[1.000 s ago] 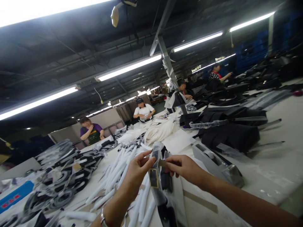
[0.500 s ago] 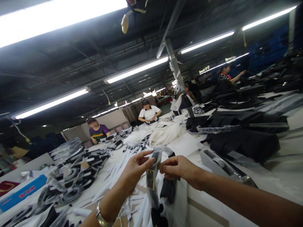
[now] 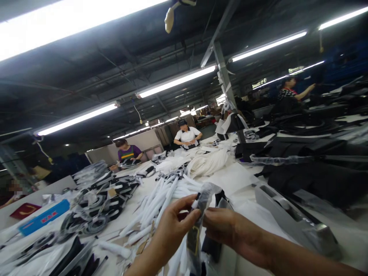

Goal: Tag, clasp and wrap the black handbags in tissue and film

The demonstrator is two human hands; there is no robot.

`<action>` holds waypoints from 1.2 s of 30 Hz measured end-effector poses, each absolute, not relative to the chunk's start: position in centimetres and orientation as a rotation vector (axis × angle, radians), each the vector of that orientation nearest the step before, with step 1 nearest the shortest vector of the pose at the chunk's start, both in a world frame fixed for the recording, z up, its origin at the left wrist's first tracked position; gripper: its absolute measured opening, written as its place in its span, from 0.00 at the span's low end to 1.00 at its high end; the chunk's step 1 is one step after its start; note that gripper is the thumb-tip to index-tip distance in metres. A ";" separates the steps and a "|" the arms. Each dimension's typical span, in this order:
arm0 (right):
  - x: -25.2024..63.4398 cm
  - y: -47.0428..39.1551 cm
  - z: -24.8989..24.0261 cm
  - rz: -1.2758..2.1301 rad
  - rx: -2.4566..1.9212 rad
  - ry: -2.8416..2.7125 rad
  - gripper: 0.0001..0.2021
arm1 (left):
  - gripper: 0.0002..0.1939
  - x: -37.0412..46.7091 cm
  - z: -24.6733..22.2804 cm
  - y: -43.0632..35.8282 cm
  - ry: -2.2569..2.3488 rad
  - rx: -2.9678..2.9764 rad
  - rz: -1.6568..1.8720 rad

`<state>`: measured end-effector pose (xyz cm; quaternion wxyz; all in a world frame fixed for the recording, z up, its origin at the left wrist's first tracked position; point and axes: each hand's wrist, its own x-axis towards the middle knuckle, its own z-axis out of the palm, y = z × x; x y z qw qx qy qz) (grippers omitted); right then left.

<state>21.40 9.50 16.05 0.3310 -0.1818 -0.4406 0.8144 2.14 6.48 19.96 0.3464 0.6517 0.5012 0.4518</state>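
One left hand [image 3: 174, 226], fingers narrow, holds a dark strap in clear film [image 3: 192, 245], probably to keep it upright above the white surface [image 3: 126, 209]. Whether the blurred right hand [image 3: 234, 232] grips it, I cannot tell.

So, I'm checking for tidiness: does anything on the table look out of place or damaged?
One white tube lies apart from the heap of white tubes, turned at another angle, with loose brown scraps nearby. The plastic-wrapped strap in the left hand shows no clear damage.
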 end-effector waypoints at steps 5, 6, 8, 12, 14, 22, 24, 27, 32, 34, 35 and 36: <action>20.5 8.2 16.4 1.970 -0.557 -1.228 0.21 | 0.18 2.3 19.8 6.4 1.257 1.727 1.227; 20.3 8.0 16.5 1.945 -0.582 -1.224 0.22 | 0.17 2.5 19.7 6.4 1.241 1.727 1.242; 20.0 7.8 16.6 1.909 -0.624 -1.190 0.22 | 0.17 2.9 19.5 6.3 1.237 1.752 1.279; 19.7 7.6 16.9 1.857 -0.659 -1.117 0.21 | 0.15 3.2 19.5 5.6 1.263 1.803 1.329; 19.8 7.5 16.9 1.851 -0.664 -1.107 0.21 | 0.17 2.7 19.2 5.2 1.281 1.750 1.452; 20.3 7.6 16.9 1.895 -0.695 -1.238 0.20 | 0.43 1.8 16.7 5.7 1.241 1.225 1.491; 20.4 7.9 17.0 1.891 -0.734 -1.267 0.20 | 0.36 2.5 17.2 5.8 1.157 1.301 1.382; 20.6 8.1 17.4 1.892 -0.739 -1.296 0.19 | 0.25 3.2 18.3 5.7 1.174 1.417 1.347; 21.1 8.2 17.7 2.067 -0.505 -1.003 0.14 | 0.18 3.1 18.9 5.3 1.169 1.466 1.383; 21.2 8.1 17.2 2.129 -0.380 -0.874 0.14 | 0.18 2.9 18.7 5.2 1.206 1.461 1.388; 21.2 8.0 16.8 2.136 -0.342 -0.846 0.13 | 0.18 2.9 18.6 5.2 1.225 1.470 1.386; 21.1 7.9 16.5 2.125 -0.322 -0.840 0.12 | 0.18 2.8 18.5 5.2 1.244 1.484 1.385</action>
